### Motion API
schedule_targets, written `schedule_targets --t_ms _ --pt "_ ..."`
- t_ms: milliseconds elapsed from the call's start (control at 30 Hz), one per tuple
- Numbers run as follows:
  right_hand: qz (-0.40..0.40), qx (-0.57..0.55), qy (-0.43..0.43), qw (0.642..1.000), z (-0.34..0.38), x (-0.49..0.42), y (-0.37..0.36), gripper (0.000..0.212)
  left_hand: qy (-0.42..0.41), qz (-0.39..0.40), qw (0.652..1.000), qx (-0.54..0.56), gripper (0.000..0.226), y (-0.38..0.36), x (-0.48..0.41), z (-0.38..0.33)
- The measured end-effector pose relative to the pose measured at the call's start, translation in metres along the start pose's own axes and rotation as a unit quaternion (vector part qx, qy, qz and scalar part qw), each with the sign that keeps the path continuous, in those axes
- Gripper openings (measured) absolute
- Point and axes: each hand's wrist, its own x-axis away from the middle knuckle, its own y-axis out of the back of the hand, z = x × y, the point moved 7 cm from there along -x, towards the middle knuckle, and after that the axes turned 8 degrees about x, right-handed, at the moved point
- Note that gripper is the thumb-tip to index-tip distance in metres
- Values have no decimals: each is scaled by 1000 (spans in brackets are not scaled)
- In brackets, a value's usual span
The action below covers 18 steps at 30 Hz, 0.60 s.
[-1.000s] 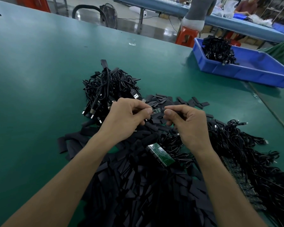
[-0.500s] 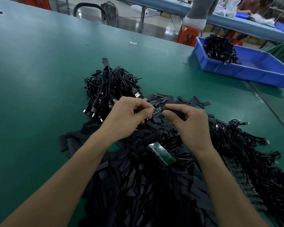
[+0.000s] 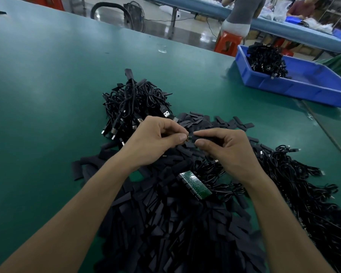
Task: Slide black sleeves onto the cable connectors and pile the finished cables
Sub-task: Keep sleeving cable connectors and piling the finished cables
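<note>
Head view: left hand (image 3: 154,141) pinches a small green-and-metal cable connector (image 3: 189,138) while right hand (image 3: 227,147) pinches a flat black sleeve (image 3: 202,138) touching it, above loose black sleeves (image 3: 175,223).

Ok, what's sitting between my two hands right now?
In the head view, a small connector pinched by the left hand sits there, right beside the black sleeve that the right hand holds.

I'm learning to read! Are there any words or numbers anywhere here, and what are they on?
No text here can be read.
Green circuit board: pale markings, too small and blurred to read.
USB plug: no readable mark.
Blue bin: no label shows.
</note>
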Motion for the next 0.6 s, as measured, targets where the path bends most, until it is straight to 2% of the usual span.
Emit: schedule_targets --t_ms 233,367,433,500,600 --pt "-3 -5 10 1000 -1 3 -5 23 17 0 1000 17 13 0 0 3" --pt "-28 -11 13 999 -1 4 -5 22 32 -23 999 -37 12 3 0 7" --pt "-42 -15 10 999 -1 5 -4 19 54 -26 996 -70 26 4 1 11" --pt "-49 -7 15 999 0 5 -4 17 64 -18 996 -65 31 2 1 13" --pt "-48 5 23 999 2 6 -4 15 58 -14 997 -56 26 0 1 10"
